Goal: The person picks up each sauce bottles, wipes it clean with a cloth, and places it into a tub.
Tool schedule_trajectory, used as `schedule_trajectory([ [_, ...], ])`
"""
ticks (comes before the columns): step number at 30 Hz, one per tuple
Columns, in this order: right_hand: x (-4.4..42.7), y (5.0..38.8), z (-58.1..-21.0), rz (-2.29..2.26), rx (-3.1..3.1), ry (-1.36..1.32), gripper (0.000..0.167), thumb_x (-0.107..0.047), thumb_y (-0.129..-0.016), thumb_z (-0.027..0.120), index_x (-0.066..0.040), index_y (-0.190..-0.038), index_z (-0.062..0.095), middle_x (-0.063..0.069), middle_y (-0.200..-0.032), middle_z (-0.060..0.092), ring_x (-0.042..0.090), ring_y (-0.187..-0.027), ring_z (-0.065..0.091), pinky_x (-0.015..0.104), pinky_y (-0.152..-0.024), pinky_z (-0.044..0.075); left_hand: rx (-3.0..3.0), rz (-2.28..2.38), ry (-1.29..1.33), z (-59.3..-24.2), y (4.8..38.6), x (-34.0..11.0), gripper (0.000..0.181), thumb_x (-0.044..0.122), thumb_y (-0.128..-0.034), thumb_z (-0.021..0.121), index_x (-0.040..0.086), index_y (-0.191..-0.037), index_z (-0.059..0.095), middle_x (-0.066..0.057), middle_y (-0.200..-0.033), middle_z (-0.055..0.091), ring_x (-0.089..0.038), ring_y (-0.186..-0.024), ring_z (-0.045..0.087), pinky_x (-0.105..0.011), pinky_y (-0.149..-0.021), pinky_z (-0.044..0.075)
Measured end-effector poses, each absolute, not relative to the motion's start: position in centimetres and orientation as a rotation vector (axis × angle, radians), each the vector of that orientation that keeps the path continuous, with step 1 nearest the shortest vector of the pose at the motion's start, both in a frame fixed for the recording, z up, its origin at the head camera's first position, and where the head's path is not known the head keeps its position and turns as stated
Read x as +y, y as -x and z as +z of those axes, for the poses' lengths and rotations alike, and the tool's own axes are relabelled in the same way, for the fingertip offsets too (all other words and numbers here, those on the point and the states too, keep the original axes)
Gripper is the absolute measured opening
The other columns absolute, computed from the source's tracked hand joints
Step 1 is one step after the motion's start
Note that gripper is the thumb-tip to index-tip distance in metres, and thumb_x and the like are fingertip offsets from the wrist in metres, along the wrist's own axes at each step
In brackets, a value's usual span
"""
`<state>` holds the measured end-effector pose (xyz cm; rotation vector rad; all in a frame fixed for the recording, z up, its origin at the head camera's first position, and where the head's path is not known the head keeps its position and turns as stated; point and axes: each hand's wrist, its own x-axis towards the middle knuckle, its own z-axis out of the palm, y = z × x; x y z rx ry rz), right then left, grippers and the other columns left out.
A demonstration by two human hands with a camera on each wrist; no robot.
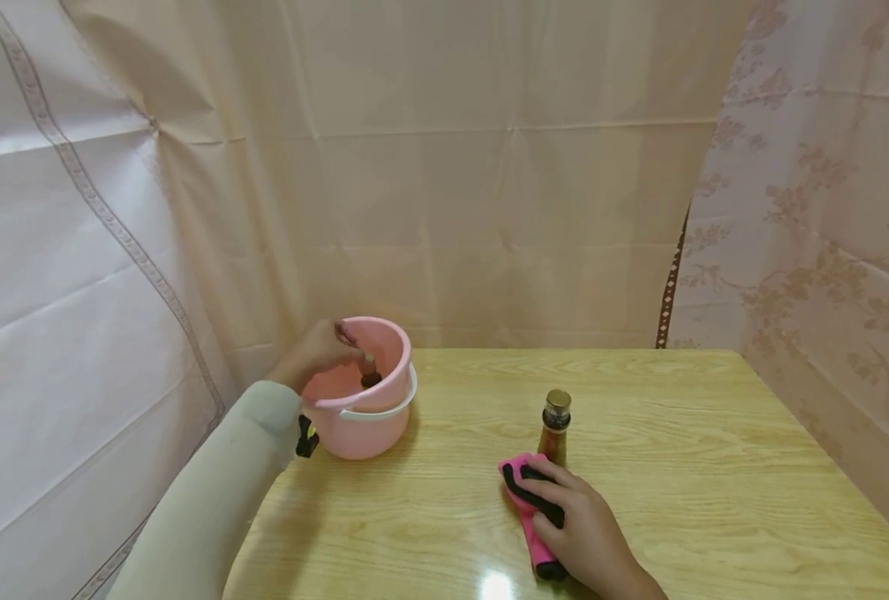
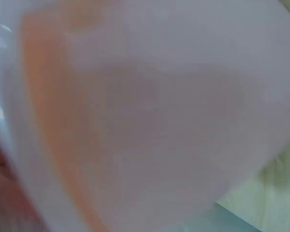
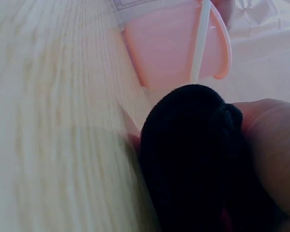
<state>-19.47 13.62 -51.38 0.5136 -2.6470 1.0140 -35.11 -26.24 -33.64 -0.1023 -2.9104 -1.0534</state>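
Observation:
Over the rim of the pink bucket (image 1: 365, 437) reaches my left hand (image 1: 320, 348), its fingers beside the top of a dark-necked bottle (image 1: 371, 379) inside. Whether they grip the bottle cannot be made out. The bucket's wall (image 2: 183, 145) fills most of the left wrist view, blurred. My right hand (image 1: 582, 521) holds a pink and black bundle of soft cloth (image 1: 526, 500) low over the table. Just behind that bundle stands an upright brown bottle (image 1: 554, 437) with a gold cap, its lower part hidden. In the right wrist view, a black part of the cloth bundle (image 3: 193, 145) looks fuzzy.
A white handle (image 1: 384, 412) hangs around the bucket's outside. By the bucket's left side is a small black and yellow thing (image 1: 307, 437), partly covered by the sleeve. The wood-grain table (image 1: 714, 467) is bordered by cloth curtains (image 1: 489, 208) behind and at both sides.

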Motion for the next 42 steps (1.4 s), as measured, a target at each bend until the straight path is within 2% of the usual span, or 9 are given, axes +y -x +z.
schedule_trajectory([
  [5, 13.5, 19.4, -51.4, 1.105, -2.565, -0.552, 0.052, 0.000, -0.082, 0.078, -0.033, -0.121, 0.077, -0.002, -0.150, 0.058, 0.029, -0.133, 0.060, 0.021, -0.069, 0.047, -2.667, -0.764, 0.150, -32.3, 33.5, -24.1, 0.016, 0.019, -0.0908, 0.072, 0.008, -0.098, 0.064, -0.010, -0.096, 0.066, -0.027, -0.084, 0.060, -0.036, -0.073, 0.051],
  [11, 14.0, 19.5, -51.2, 1.202, -2.454, -0.585, 0.054, 0.004, -0.081, 0.075, -0.035, -0.119, 0.077, -0.004, -0.146, 0.061, 0.031, -0.129, 0.063, 0.020, -0.054, 0.045, -2.380, -0.511, 0.427, -31.5, 30.6, -17.8, 0.010, 0.015, -0.0871, 0.067, 0.012, -0.096, 0.071, -0.003, -0.089, 0.070, -0.022, -0.076, 0.063, -0.038, -0.067, 0.052],
  [17, 15.0, 19.8, -50.9, 1.187, -2.368, -0.616, 0.058, 0.008, -0.077, 0.072, -0.035, -0.116, 0.077, -0.006, -0.140, 0.065, 0.028, -0.123, 0.066, 0.020, -0.064, 0.050, -2.460, -0.511, 0.697, -32.7, 28.8, -11.6, 0.017, 0.024, -0.0927, 0.074, 0.013, -0.105, 0.071, -0.002, -0.098, 0.072, -0.016, -0.081, 0.068, -0.032, -0.068, 0.056],
  [21, 15.8, 20.1, -50.7, 1.156, -2.356, -0.609, 0.059, 0.009, -0.075, 0.073, -0.037, -0.112, 0.078, -0.008, -0.136, 0.067, 0.025, -0.123, 0.067, 0.021, -0.082, 0.052, -2.575, -0.487, 0.775, -34.0, 28.4, -8.3, 0.027, 0.037, -0.0951, 0.075, 0.016, -0.113, 0.072, 0.002, -0.107, 0.074, -0.012, -0.088, 0.072, -0.031, -0.072, 0.058],
  [27, 17.3, 20.5, -50.2, 1.168, -2.359, -0.588, 0.058, 0.012, -0.076, 0.070, -0.036, -0.107, 0.078, -0.011, -0.130, 0.070, 0.020, -0.120, 0.068, 0.020, -0.079, 0.051, -2.655, -0.375, 0.802, -36.5, 28.6, -4.4, 0.040, 0.051, -0.0934, 0.073, 0.024, -0.122, 0.073, 0.009, -0.119, 0.073, -0.005, -0.092, 0.071, -0.026, -0.070, 0.056],
  [31, 18.3, 20.7, -49.9, 1.175, -2.354, -0.572, 0.056, 0.013, -0.077, 0.068, -0.035, -0.105, 0.079, -0.011, -0.126, 0.071, 0.011, -0.106, 0.069, 0.017, -0.063, 0.049, -2.672, -0.325, 0.826, -37.6, 28.5, -2.3, 0.048, 0.058, -0.0911, 0.073, 0.026, -0.128, 0.072, 0.009, -0.124, 0.072, -0.007, -0.097, 0.071, -0.027, -0.075, 0.058],
  [35, 19.1, 20.9, -49.8, 1.184, -2.336, -0.547, 0.054, 0.014, -0.077, 0.067, -0.032, -0.102, 0.079, -0.009, -0.124, 0.072, 0.007, -0.093, 0.065, 0.021, -0.046, 0.038, -2.673, -0.290, 0.845, -38.2, 28.5, -0.8, 0.048, 0.059, -0.0913, 0.072, 0.030, -0.129, 0.072, 0.009, -0.127, 0.071, -0.009, -0.103, 0.072, -0.028, -0.078, 0.059],
  [38, 19.5, 21.0, -49.9, 1.190, -2.326, -0.511, 0.053, 0.014, -0.077, 0.067, -0.032, -0.100, 0.079, -0.008, -0.123, 0.073, 0.008, -0.099, 0.067, 0.022, -0.048, 0.039, -2.664, -0.276, 0.853, -38.4, 28.6, 0.0, 0.041, 0.056, -0.0919, 0.073, 0.032, -0.126, 0.073, 0.012, -0.123, 0.072, -0.008, -0.103, 0.071, -0.027, -0.076, 0.059],
  [42, 19.8, 21.1, -50.0, 1.163, -2.338, -0.461, 0.052, 0.012, -0.076, 0.068, -0.033, -0.098, 0.079, -0.009, -0.121, 0.074, 0.015, -0.109, 0.070, 0.020, -0.061, 0.045, -2.664, -0.309, 0.859, -38.7, 28.8, 0.4, 0.028, 0.048, -0.0926, 0.076, 0.033, -0.116, 0.078, 0.014, -0.114, 0.073, -0.006, -0.100, 0.070, -0.026, -0.074, 0.057],
])
